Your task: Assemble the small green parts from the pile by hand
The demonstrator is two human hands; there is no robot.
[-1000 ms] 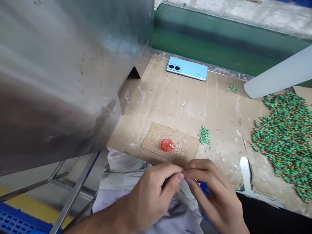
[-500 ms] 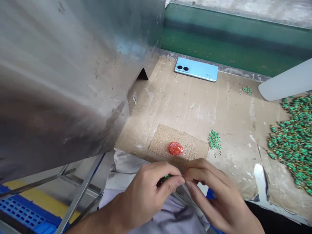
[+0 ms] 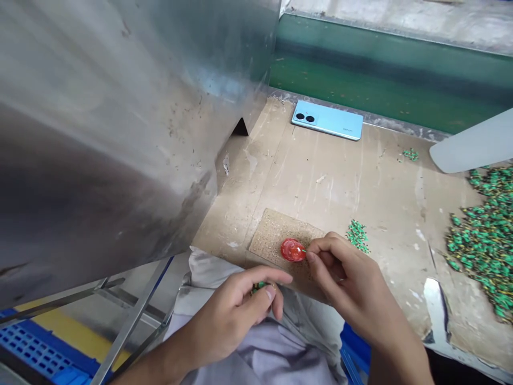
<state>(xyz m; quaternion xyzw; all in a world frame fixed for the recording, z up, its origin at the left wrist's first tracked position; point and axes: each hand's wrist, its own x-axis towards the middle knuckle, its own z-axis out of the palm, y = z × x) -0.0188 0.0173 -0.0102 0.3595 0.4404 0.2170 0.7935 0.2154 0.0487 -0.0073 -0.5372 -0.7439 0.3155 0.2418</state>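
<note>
My left hand [image 3: 244,299] is curled over the lap around several small green-and-gold pieces [image 3: 258,287], mostly hidden by the fingers. Between its thumb and forefinger, my right hand [image 3: 348,272] pinches a tiny green piece [image 3: 304,251]. That piece's tip is at the right edge of a glossy red blob [image 3: 292,249], apparently touching it. Under the blob lies a speckled brown board [image 3: 266,230] at the bench's near edge. A small cluster of green bits [image 3: 357,235] lies just beyond my right hand.
A large heap of green-and-gold pieces [image 3: 484,240] covers the right side of the bench [image 3: 312,198]. Farther back lie a light blue phone [image 3: 327,121] and a whitish cylinder [image 3: 473,141]. A big metal housing [image 3: 132,133] walls off the left.
My right hand has left my left hand and moved up to the red blob with the tiny green piece. My left hand's fingers have loosened slightly. The view has shifted a little.
</note>
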